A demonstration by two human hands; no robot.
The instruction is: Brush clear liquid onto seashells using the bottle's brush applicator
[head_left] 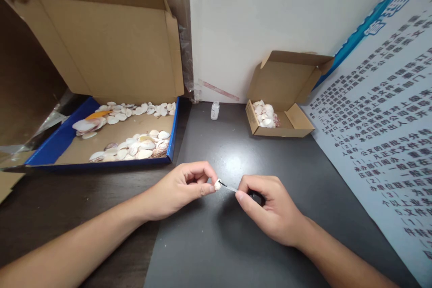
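Note:
Between thumb and fingertips, my left hand (189, 184) pinches a small white seashell (218, 185) above the dark tabletop. My right hand (270, 204) grips a thin brush (229, 187) whose black cap-like handle is partly hidden in the palm. The brush's dark tip touches the shell, or lies just in front of it. Farther back stands a small bottle (215, 110) with whitish contents and no cap on it.
A large blue-edged cardboard box (170, 144) holding many shells lies open at left. At back right, a smaller open cardboard box (283, 132) holds more shells. A printed sheet (378, 144) slopes along the right; a white panel (253, 18) stands behind.

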